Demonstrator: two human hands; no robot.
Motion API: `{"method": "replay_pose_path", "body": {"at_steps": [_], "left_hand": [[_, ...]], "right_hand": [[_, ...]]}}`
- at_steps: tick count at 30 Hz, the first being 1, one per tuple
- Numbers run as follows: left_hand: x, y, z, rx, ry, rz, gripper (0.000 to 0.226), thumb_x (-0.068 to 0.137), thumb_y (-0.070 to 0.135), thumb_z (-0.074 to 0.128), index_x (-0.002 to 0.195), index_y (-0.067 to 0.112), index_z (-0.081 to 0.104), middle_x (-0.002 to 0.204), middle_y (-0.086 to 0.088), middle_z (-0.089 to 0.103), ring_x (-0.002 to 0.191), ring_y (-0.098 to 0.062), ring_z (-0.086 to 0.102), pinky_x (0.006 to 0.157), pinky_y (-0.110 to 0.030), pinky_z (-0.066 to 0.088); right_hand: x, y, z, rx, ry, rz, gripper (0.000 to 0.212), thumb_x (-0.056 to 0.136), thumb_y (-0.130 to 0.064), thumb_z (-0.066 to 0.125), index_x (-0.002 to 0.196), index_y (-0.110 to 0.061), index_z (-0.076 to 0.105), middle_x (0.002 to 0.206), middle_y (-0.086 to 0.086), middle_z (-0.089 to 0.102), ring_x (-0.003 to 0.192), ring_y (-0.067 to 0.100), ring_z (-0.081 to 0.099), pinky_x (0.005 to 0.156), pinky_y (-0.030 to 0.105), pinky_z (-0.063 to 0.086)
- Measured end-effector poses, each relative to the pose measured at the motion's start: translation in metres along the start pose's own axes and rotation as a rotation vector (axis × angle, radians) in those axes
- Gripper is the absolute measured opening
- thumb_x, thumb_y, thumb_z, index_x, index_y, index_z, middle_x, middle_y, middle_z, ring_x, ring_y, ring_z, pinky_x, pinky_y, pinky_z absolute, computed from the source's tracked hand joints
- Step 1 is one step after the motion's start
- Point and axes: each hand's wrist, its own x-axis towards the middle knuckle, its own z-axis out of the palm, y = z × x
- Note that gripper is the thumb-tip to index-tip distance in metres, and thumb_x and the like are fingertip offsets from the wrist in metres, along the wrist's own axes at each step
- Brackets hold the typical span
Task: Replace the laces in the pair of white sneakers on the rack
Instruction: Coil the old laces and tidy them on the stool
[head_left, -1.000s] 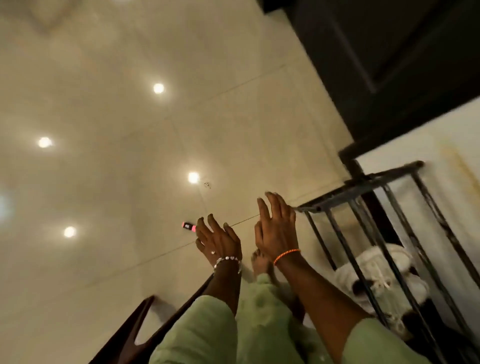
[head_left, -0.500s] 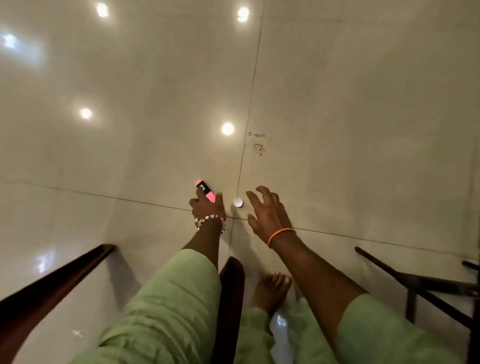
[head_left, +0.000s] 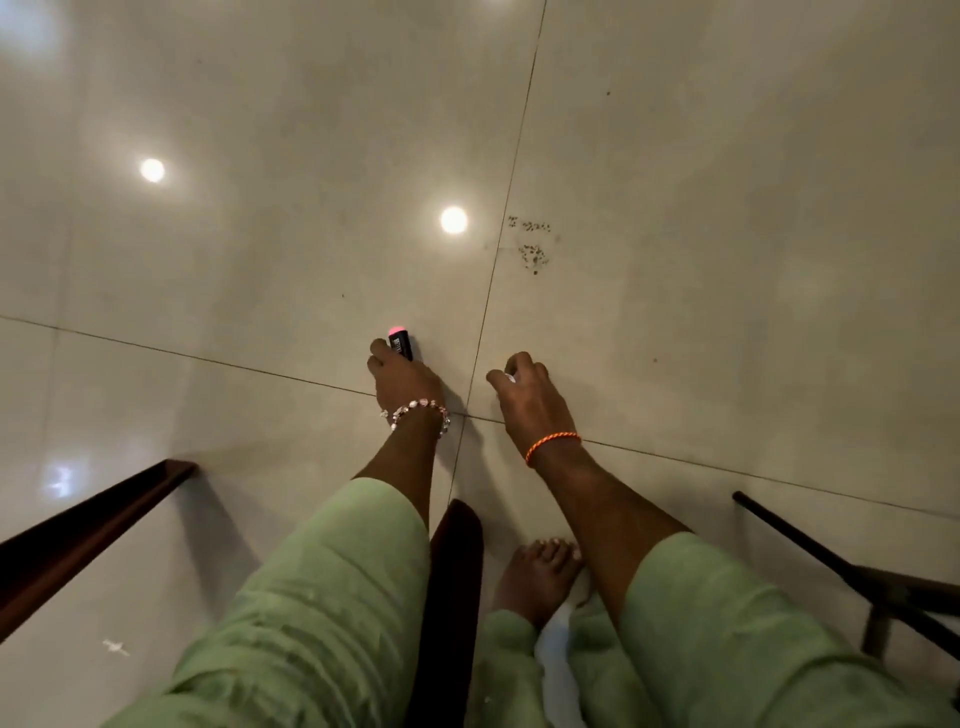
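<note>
With the left hand (head_left: 402, 376) clamped on a small black stick (head_left: 400, 345) and the right hand (head_left: 524, 387) pinched on a small white object (head_left: 510, 378), both should be lifted cleanly off the floor (head_left: 727, 260).

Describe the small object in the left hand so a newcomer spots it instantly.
Start at the tiled floor where two grout lines cross near the frame's middle. Just left of that crossing, the left hand, with a beaded bracelet, grips a short black stick. Its glowing pink tip is the only bright colour on the pale tiles.
</note>
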Motion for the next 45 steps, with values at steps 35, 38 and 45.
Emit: {"method": "replay_pose_path", "body": {"at_steps": [35,38,45], "left_hand": [[-0.602,0.059,-0.191,0.073,-0.519,1.69,0.032,0.081,0.001,0.064,0.113,-0.004,0.061,0.109,-0.028,0.054,0.099,-0.039,0.055,0.085,-0.035,0.046],[-0.652,0.009,-0.187,0.117,-0.63,1.735,0.033,0.08,0.002,0.064,0.112,-0.006,0.062,0.106,-0.029,0.052,0.095,-0.04,0.055,0.084,-0.032,0.043],[-0.756,-0.119,-0.198,0.314,-1.004,1.775,0.033,0.083,0.024,0.066,0.105,-0.001,0.065,0.104,-0.019,0.056,0.088,-0.021,0.053,0.083,-0.015,0.04]], "right_hand": [[-0.566,-0.073,-0.34,0.529,1.634,1.122,0.024,0.081,-0.007,0.066,0.104,-0.003,0.066,0.102,0.015,0.055,0.087,0.018,0.058,0.071,0.026,0.052],[-0.638,-0.086,-0.316,0.494,1.767,1.225,0.023,0.079,-0.002,0.067,0.101,-0.001,0.067,0.101,0.015,0.056,0.084,0.015,0.058,0.074,0.021,0.052],[-0.78,-0.137,-0.237,0.363,1.957,1.651,0.029,0.073,0.007,0.064,0.101,0.0,0.068,0.102,0.016,0.053,0.092,0.012,0.053,0.083,0.012,0.044]]}}
